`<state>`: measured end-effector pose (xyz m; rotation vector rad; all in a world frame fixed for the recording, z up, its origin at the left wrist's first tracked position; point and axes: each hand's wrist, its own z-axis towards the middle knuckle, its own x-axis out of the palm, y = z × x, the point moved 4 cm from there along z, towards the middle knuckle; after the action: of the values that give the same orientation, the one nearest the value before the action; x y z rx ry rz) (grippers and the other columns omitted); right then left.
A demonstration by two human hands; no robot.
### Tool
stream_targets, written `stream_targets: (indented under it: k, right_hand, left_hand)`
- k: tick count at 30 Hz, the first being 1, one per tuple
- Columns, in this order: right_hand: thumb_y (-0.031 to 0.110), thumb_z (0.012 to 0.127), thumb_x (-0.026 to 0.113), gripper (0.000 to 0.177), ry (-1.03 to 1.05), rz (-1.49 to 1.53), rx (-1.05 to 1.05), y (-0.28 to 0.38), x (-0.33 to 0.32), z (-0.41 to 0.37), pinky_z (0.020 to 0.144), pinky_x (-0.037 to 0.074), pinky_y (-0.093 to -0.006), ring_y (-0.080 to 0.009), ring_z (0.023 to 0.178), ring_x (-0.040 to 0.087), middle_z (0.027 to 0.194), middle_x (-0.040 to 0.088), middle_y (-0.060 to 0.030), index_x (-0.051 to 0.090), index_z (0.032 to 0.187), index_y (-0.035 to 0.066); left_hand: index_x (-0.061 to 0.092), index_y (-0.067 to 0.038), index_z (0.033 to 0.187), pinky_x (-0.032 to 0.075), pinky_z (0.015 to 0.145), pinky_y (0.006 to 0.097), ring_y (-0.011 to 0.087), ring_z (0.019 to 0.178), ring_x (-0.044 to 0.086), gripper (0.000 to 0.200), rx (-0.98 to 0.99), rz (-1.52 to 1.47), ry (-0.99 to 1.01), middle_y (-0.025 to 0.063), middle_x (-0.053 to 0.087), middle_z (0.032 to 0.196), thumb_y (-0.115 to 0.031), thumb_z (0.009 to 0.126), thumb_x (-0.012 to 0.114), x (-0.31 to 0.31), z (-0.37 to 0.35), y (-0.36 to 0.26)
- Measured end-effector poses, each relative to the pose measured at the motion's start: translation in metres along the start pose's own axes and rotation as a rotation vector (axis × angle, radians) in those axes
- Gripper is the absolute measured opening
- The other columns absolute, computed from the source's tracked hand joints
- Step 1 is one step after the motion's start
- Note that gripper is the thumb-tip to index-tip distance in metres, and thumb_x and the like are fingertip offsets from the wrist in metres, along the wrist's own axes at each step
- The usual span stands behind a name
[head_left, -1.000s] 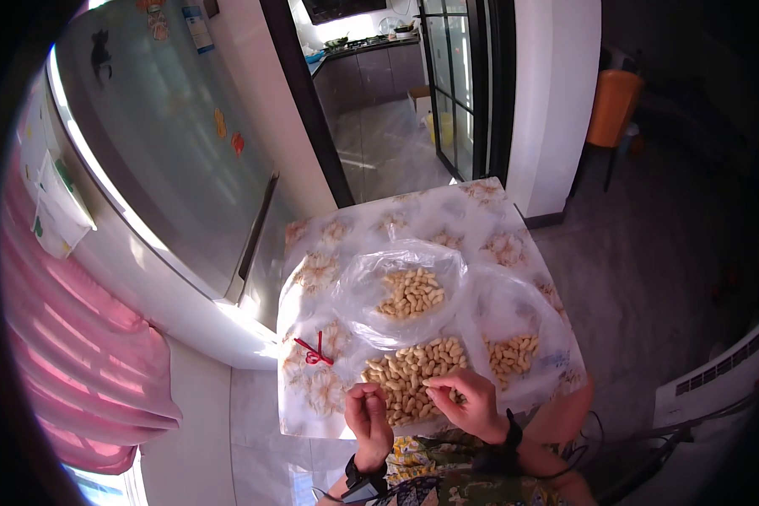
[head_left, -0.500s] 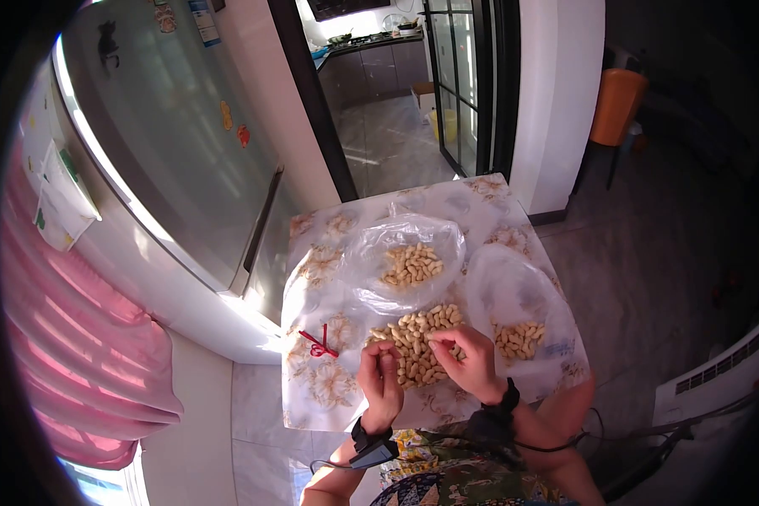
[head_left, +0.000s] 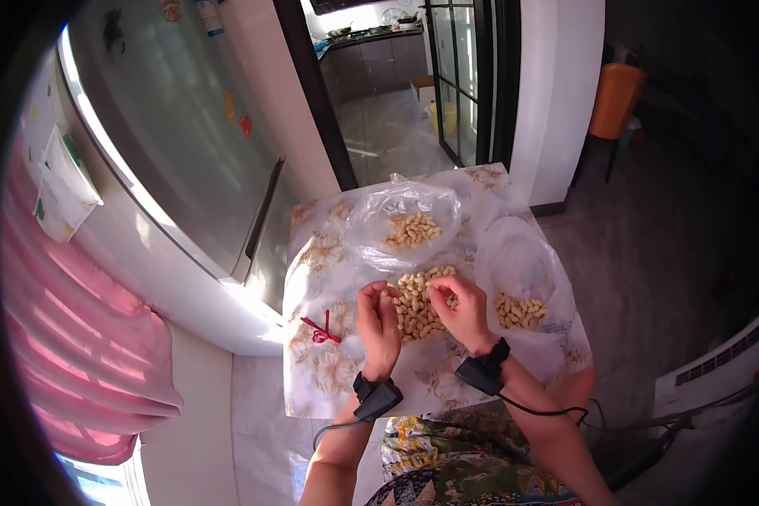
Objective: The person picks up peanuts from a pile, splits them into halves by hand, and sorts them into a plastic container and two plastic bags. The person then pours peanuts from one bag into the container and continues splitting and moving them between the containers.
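Note:
A pile of unshelled peanuts [head_left: 418, 319] lies on the flowered tablecloth [head_left: 337, 379], between and just beyond my hands. My left hand [head_left: 379, 327] is at the pile's left side, fingers curled and thumb pressed in; what they may hold is too small to make out. At the right side my right hand [head_left: 465, 314] pinches with thumb and forefinger over the peanuts, and its fingertips hide what is in them. Behind the pile, a clear plastic bag [head_left: 367, 240] lies spread with peanuts on it. Another clear bag [head_left: 514, 253], also with peanuts, lies right of my right hand.
A thin red looped object [head_left: 320, 329] lies on the table's left. The fridge [head_left: 177, 152] stands beyond the left edge, with a pink curtain [head_left: 93, 337] nearer. An orange chair [head_left: 616, 101] is far right. Cables run from the black wrist bands [head_left: 378, 396].
Both hands have moved forward, away from the table's near edge. The peanut pile and the two bags sit farther forward too. The view has shifted slightly.

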<state>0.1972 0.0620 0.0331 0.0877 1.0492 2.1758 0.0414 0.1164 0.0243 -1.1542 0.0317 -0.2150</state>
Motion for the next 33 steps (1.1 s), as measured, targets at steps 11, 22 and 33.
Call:
stream_targets:
  k: [11, 22, 33]
  right_hand:
    - [0.000, 0.082, 0.071, 0.014, -0.024, 0.038, -0.034, 0.017, -0.007, -0.026, 0.056, 0.048, -0.0309, -0.0217, 0.066, 0.062, 0.078, 0.063, -0.0081, 0.064, 0.093, 0.004]
    - [0.002, 0.085, 0.070, 0.010, -0.042, 0.078, 0.048, -0.028, 0.014, 0.011, 0.064, 0.050, -0.0286, -0.0164, 0.072, 0.064, 0.082, 0.067, -0.0070, 0.064, 0.093, 0.003]
    - [0.000, 0.089, 0.069, 0.016, -0.021, 0.598, 0.406, -0.021, 0.000, -0.060, 0.075, 0.054, -0.0243, -0.0130, 0.084, 0.068, 0.097, 0.068, -0.0079, 0.063, 0.104, -0.004]
  left_hand:
    - [0.052, -0.001, 0.104, 0.047, 0.066, 0.0290, 0.0164, 0.072, 0.058, 0.009, 0.249, 0.201, 0.099, 0.0087, 0.062, 0.088, 0.000, 0.099, 0.045, -0.004, -0.058, 0.001]
    - [0.051, -0.002, 0.112, 0.046, 0.063, 0.0250, 0.0105, 0.070, 0.055, 0.013, 0.071, 0.019, 0.114, 0.0078, 0.066, 0.091, -0.003, 0.099, 0.050, 0.004, 0.010, 0.030]
    - [0.053, -0.005, 0.119, 0.038, 0.054, 0.0193, 0.0063, 0.059, 0.048, 0.018, -0.411, -0.363, 0.581, 0.0084, 0.068, 0.100, -0.009, 0.101, 0.052, 0.007, -0.036, 0.052]
